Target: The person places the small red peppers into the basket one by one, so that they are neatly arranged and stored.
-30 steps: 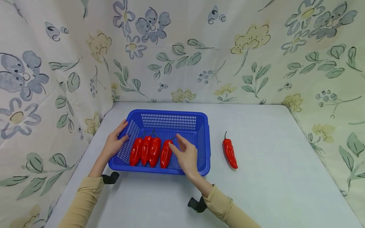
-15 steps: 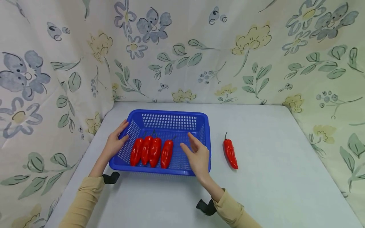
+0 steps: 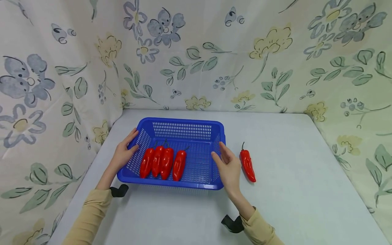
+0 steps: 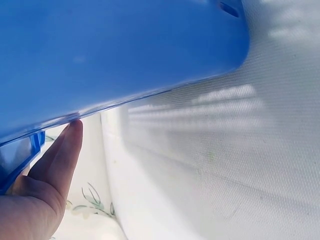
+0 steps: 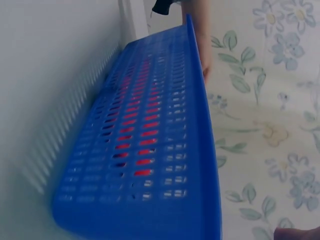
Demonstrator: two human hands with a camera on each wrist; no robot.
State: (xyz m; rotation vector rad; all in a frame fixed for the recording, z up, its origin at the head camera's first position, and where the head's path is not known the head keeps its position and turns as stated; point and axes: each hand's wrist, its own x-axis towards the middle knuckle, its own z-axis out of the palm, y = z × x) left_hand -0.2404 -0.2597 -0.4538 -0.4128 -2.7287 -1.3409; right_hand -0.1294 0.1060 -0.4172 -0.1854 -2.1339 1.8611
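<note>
A blue slotted plastic basket (image 3: 190,186) stands on the white table, with several red chili peppers (image 3: 166,163) lying side by side in its left half. My left hand (image 3: 122,154) holds the basket's left rim, thumb over the edge; in the left wrist view its fingers (image 4: 65,155) meet the rim. Over the right rim, my right hand (image 3: 231,170) hovers with fingers parted and nothing between them. Just to its right, one more red chili pepper (image 3: 247,165) lies on the table. Only a fingertip (image 5: 297,234) of the right hand shows in the right wrist view, apart from the basket.
The white table (image 3: 291,170) extends to the right of the loose pepper. A floral curtain (image 3: 190,61) hangs behind the table and along its left and right sides. Black straps (image 3: 232,224) stick out at both wrists.
My right hand has moved right, from beside the rightmost pepper in the basket to the basket's right rim. The left hand, basket and peppers have stayed in place.
</note>
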